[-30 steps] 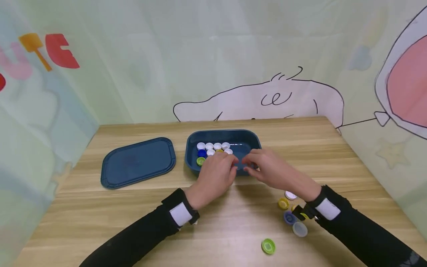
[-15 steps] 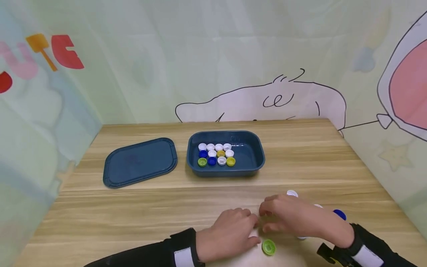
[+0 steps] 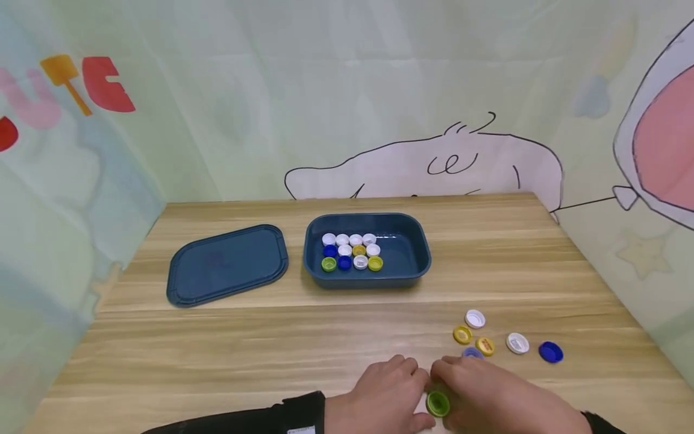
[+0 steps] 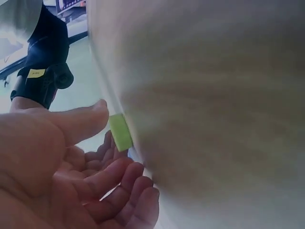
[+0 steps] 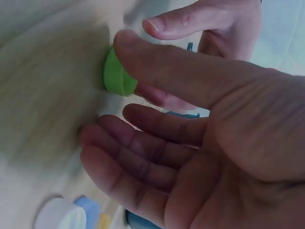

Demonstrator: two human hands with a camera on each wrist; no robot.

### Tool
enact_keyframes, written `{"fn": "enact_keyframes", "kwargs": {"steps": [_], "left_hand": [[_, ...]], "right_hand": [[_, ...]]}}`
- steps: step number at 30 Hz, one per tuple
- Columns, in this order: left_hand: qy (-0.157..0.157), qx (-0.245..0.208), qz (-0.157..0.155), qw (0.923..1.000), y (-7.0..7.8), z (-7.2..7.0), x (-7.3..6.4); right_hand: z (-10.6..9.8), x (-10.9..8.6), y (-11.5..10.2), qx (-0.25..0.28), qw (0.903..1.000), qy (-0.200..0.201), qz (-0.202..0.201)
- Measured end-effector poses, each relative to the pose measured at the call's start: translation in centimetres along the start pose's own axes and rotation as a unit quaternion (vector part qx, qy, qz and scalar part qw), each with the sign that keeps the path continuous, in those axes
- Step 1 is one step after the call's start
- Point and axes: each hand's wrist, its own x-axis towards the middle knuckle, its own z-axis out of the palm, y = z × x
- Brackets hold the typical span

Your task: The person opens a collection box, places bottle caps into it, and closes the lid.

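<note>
A green bottle cap (image 3: pixel 438 404) lies on the table near its front edge, between my two hands. My left hand (image 3: pixel 387 395) is at its left, with the thumb tip close to the cap (image 4: pixel 121 132) and the fingers loosely bent. On the other side, my right hand (image 3: pixel 501 395) has its thumb overlapping the cap (image 5: pixel 116 74) in the right wrist view, while its fingers stay apart from it. Farther back, a dark blue box (image 3: pixel 412 278) holds rows of white, blue, yellow and green caps at its left side.
A dark blue lid (image 3: pixel 228 265) lies left of the box. Right of centre are loose caps: white (image 3: pixel 475 319), yellow (image 3: pixel 462 334), another white (image 3: pixel 517 343) and dark blue (image 3: pixel 550 351). A light blue cap (image 3: pixel 473 352) is partly hidden behind my right hand.
Both hands came back from the box to the front of the table, then moved in around the green cap. The box now shows a full front row of caps that the left hand covered before.
</note>
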Motion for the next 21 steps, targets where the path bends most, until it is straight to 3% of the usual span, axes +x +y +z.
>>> {"fn": "enact_keyframes", "kwargs": {"steps": [4,9,16,18,21], "left_hand": [[0.018,0.024,0.005,0.9995,0.2,0.3,0.1],[0.020,0.047,0.004,0.9987,0.5,0.2,0.2],[-0.011,-0.002,-0.013,0.9998,0.5,-0.5,0.5],[-0.006,-0.017,-0.021,0.9996,0.5,-0.8,0.3],[0.034,-0.028,-0.019,0.9989,0.3,-1.5,-0.3]], "right_hand": [[0.5,0.3,0.2,0.009,0.9998,0.014,-0.007],[1.0,0.3,0.4,-0.017,0.9973,0.047,-0.053],[1.1,0.3,0.0,-0.021,0.9966,0.054,-0.058],[1.0,0.3,-0.3,-0.021,0.9960,0.059,-0.063],[0.6,0.3,-0.9,-0.045,0.9910,0.086,-0.091]]}}
